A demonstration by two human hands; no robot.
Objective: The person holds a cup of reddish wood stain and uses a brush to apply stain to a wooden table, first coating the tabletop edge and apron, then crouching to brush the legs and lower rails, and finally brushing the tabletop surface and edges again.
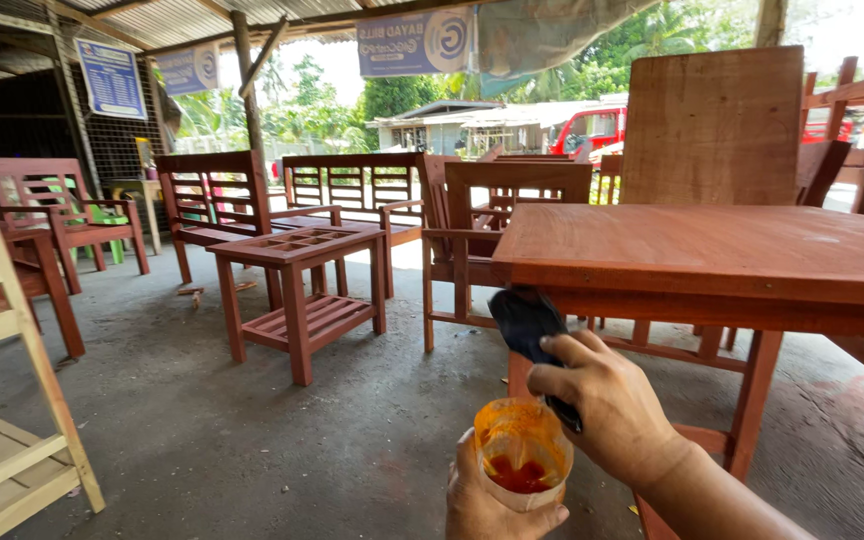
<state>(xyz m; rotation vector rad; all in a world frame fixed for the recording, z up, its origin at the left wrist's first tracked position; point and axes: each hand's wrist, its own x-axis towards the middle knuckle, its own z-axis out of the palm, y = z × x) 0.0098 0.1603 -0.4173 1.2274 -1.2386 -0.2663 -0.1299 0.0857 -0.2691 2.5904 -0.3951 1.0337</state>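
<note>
So my left hand [492, 500] is wrapped around a small cut-off plastic cup [522, 450] low in front of me, fingers clamped on its sides, orange-red stain pooled inside. Looks thin and squishy, so I'd grip low and gently or it'll buckle and slop. My right hand [602, 400] has fingers closed on a dark rag-like applicator [524, 320], soft and floppy, pressed up at the edge of the reddish wooden table [712, 250].
</note>
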